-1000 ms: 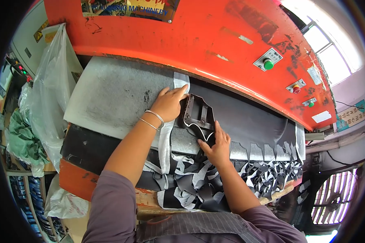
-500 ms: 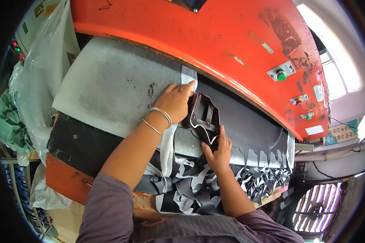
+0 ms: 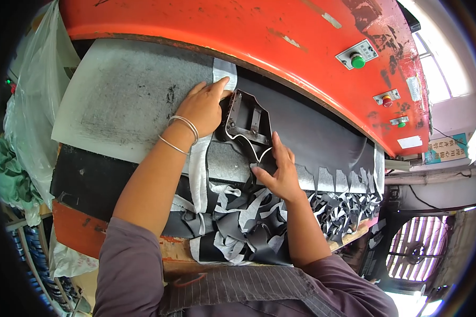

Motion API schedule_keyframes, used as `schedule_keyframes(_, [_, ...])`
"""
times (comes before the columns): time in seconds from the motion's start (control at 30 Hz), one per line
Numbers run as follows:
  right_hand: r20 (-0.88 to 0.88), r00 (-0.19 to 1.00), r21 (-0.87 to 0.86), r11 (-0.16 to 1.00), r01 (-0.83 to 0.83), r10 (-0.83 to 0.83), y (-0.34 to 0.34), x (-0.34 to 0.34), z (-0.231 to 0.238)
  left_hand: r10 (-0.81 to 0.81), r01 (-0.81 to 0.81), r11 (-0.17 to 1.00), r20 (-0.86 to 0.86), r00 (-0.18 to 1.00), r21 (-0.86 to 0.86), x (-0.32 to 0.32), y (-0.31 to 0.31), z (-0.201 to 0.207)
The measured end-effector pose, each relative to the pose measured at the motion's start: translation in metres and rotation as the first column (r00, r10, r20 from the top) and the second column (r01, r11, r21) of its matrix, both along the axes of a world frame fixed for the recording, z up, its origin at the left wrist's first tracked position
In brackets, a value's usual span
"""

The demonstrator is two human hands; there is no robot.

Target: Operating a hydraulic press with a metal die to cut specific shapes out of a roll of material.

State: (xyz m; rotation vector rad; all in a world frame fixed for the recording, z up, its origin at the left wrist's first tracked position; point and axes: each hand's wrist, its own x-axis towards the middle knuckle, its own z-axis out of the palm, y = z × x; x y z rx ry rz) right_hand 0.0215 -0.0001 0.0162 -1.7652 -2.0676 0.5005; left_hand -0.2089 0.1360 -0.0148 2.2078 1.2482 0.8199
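Note:
A black metal cutting die (image 3: 255, 119) with a bent outline and inner crossbars lies on a dark sheet of leather-like material (image 3: 307, 124) with a pale backing. My left hand (image 3: 203, 108), palm down, is at the die's upper left side. Its fingertips reach over a folded-up white strip (image 3: 225, 71) at the sheet's edge; the contact under the palm is hidden. My right hand (image 3: 281, 171) holds the die's lower right end, thumb on the near side and fingers along the right side. Notched cutouts run along the sheet's near edge.
A worn grey-white board (image 3: 127, 100) extends to the left. The red press beam (image 3: 206, 29) spans the far side, with green and red buttons (image 3: 357, 61). Black and white scraps (image 3: 248, 222) pile along the near edge. Clear plastic (image 3: 39, 105) hangs at left; a fan (image 3: 415, 253) stands right.
The whole view has shifted, so the press, sheet and hands appear further up and left. Both hands stay at the die, which keeps nearly the same place on the sheet.

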Motion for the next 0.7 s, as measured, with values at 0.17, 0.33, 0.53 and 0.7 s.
schedule_keyframes(0.17, [0.132,0.99,0.124,0.992,0.035,-0.051,0.005,-0.015,-0.001,0.042,-0.042,0.999,-0.017,0.999,0.025,0.001,0.0,0.003])
schedule_keyframes(0.33, [0.143,0.989,0.168,0.985,0.026,-0.05,0.007,-0.013,-0.004,0.04,-0.04,0.999,-0.017,0.999,-0.036,0.0,0.002,0.007])
schedule_keyframes(0.53, [0.162,0.986,0.183,0.983,0.002,-0.032,0.009,-0.012,-0.001,0.012,-0.012,1.0,0.001,1.0,-0.021,0.001,0.0,0.017])
schedule_keyframes(0.7, [0.145,0.989,0.259,0.966,-0.005,-0.033,0.008,-0.008,0.005,0.014,-0.011,0.999,-0.066,0.998,0.047,0.008,-0.001,0.024])
